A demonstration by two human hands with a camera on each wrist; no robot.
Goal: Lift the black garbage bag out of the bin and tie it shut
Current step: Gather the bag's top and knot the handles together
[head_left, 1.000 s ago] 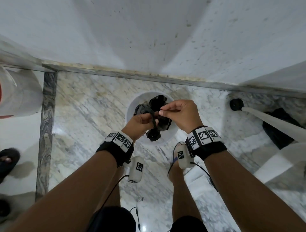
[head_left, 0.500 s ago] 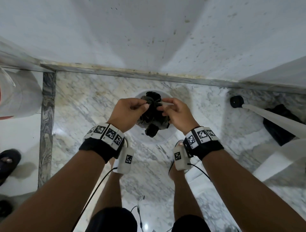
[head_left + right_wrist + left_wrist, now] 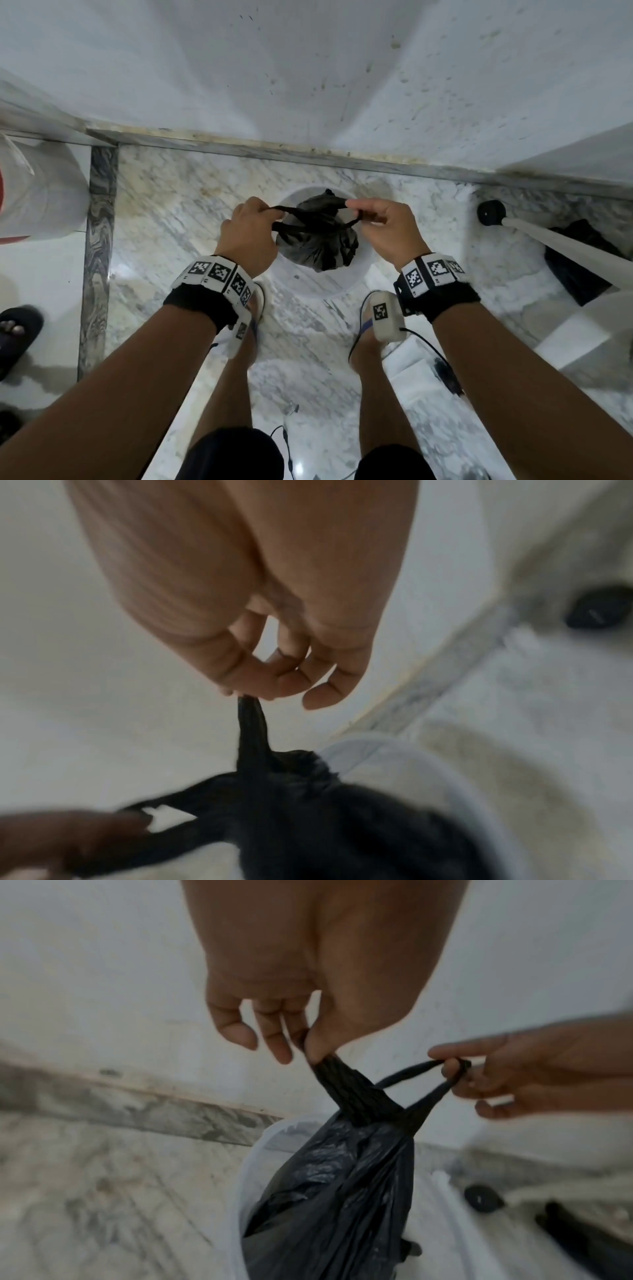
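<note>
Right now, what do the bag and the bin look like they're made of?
Black garbage bag: thin plastic film, probably; it crinkles glossily and its handles bunch into pleated cords. White bin: smooth, matte, likely moulded plastic, though blur leaves that open.

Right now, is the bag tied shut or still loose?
Gathered, but knot tightness cannot be told. The left hand and right hand pull the black garbage bag handles apart over the white bin.

The black bag (image 3: 342, 818) blurs in the right wrist view.
</note>
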